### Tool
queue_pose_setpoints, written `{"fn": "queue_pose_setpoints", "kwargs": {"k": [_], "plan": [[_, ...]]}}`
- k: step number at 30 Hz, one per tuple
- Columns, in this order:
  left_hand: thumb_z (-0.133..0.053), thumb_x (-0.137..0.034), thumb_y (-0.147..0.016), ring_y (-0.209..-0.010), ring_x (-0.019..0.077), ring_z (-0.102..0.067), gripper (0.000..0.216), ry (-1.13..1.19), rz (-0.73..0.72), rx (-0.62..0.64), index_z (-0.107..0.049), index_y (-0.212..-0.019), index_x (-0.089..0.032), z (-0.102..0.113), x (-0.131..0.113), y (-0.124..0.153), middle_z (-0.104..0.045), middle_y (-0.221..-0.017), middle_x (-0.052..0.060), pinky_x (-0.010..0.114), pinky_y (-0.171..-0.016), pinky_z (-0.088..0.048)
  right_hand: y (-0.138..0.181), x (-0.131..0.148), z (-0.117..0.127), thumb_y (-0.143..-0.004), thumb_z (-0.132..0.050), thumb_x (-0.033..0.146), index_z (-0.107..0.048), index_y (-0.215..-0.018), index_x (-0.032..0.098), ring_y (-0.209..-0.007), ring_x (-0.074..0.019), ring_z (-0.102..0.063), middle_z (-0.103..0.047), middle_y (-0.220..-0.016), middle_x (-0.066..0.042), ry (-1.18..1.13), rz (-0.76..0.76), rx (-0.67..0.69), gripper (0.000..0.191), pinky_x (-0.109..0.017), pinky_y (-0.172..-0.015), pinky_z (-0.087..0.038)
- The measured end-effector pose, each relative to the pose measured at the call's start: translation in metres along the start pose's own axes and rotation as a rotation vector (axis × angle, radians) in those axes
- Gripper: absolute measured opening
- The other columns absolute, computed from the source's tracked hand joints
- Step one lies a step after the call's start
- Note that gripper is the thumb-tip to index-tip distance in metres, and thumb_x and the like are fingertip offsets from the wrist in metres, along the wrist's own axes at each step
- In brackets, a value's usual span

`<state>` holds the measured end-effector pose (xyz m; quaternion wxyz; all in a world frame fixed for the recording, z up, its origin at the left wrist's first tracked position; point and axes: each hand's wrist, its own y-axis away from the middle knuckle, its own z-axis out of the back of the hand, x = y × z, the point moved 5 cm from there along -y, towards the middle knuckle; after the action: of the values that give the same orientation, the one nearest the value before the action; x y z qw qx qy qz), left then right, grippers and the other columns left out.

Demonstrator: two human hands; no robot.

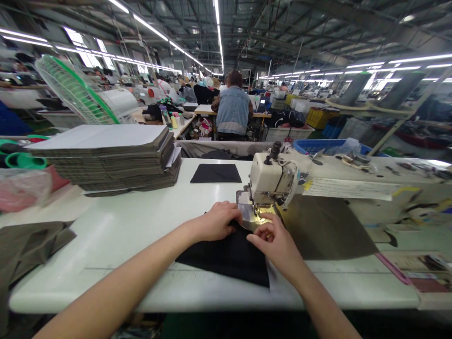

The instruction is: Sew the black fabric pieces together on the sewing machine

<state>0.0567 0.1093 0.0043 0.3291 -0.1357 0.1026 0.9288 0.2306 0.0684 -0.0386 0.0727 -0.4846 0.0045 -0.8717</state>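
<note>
A piece of black fabric (229, 256) lies on the white sewing table just in front of the sewing machine (270, 176). My left hand (221, 221) is closed on its far edge, fingers curled over the cloth. To the right, my right hand (270, 233) pinches the same edge between thumb and fingers, close to the lit needle area. Under the machine arm lies an olive-brown fabric panel (328, 230), partly hidden by the machine. Beyond my left hand rests a smaller folded black piece (216, 173), touched by neither hand.
A tall stack of brown fabric pieces (113, 165) topped with white paper stands at the back left. Loose brown cloth (30, 249) hangs over the left edge. Behind are a green-rimmed fan (77, 89), a blue basket (318, 146) and a seated person (233, 108).
</note>
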Motion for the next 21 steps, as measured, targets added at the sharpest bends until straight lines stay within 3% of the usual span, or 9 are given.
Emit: {"fn": "queue_pose_setpoints", "kwargs": {"k": [1,4,6,8,13,17,21], "plan": [[-0.070,-0.010,-0.078,-0.105,0.0271,-0.060,0.025,0.000,-0.002,-0.006,-0.066,-0.099,-0.023,-0.001,0.001,0.000,-0.065,-0.107,0.004,0.041,-0.094,-0.046,0.001,-0.002,-0.003,-0.077,-0.073,0.035,-0.057,-0.112,0.023,-0.065,-0.0168,-0.057,-0.064,-0.076,0.004,0.023,-0.053,0.049,0.041,-0.028,-0.063,-0.042],[-0.068,-0.011,-0.082,-0.110,0.0278,-0.058,0.032,-0.004,-0.023,-0.156,-0.063,-0.111,-0.023,-0.003,0.003,0.010,-0.064,-0.114,0.006,0.044,-0.097,-0.047,0.002,0.002,-0.005,-0.078,-0.069,0.031,-0.059,-0.076,0.023,-0.066,-0.0175,-0.054,-0.058,-0.070,0.002,0.220,-0.019,0.101,0.013,-0.028,-0.061,-0.037],[-0.058,-0.013,-0.091,-0.110,0.0262,-0.059,0.027,0.010,-0.037,-0.324,-0.061,-0.116,-0.021,-0.003,0.004,0.027,-0.063,-0.116,0.009,0.044,-0.097,-0.049,0.002,0.007,-0.003,-0.081,-0.063,0.030,-0.052,-0.064,0.022,-0.067,-0.0178,-0.053,-0.056,-0.068,0.001,0.298,0.041,0.045,0.022,-0.029,-0.062,-0.034],[-0.043,-0.013,-0.099,-0.112,0.0236,-0.061,0.027,0.022,-0.035,-0.406,-0.060,-0.119,-0.019,-0.008,0.006,0.050,-0.063,-0.122,0.012,0.041,-0.099,-0.051,0.002,0.008,0.001,-0.082,-0.061,0.032,-0.048,-0.061,0.023,-0.066,-0.0176,-0.052,-0.055,-0.066,0.001,0.291,0.059,-0.018,0.026,-0.029,-0.061,-0.034],[-0.038,-0.022,-0.103,-0.147,0.0265,-0.036,0.046,-0.129,0.126,-0.303,-0.042,-0.148,-0.018,-0.035,0.014,0.095,-0.041,-0.158,0.014,0.052,-0.119,-0.033,0.005,0.010,0.004,-0.084,-0.057,0.048,-0.057,-0.068,0.024,-0.063,-0.0194,-0.056,-0.060,-0.066,-0.001,0.079,0.024,-0.050,0.029,-0.029,-0.060,-0.040],[-0.038,-0.028,-0.104,-0.150,0.0264,-0.030,0.050,-0.193,0.205,-0.220,-0.037,-0.152,-0.014,-0.046,0.017,0.100,-0.032,-0.161,0.014,0.054,-0.121,-0.028,0.006,0.009,-0.004,-0.082,-0.059,0.046,-0.067,-0.090,0.023,-0.079,-0.0253,-0.068,-0.073,-0.086,-0.006,-0.082,-0.062,0.018,0.026,-0.034,-0.072,-0.051],[-0.035,-0.029,-0.105,-0.149,0.0269,-0.030,0.051,-0.225,0.205,-0.225,-0.037,-0.153,-0.011,-0.046,0.017,0.097,-0.030,-0.161,0.016,0.055,-0.120,-0.028,0.008,0.013,-0.001,-0.082,-0.060,0.040,-0.070,-0.105,0.023,-0.089,-0.0263,-0.070,-0.075,-0.096,-0.007,-0.069,-0.020,-0.095,0.030,-0.037,-0.081,-0.053]]}}
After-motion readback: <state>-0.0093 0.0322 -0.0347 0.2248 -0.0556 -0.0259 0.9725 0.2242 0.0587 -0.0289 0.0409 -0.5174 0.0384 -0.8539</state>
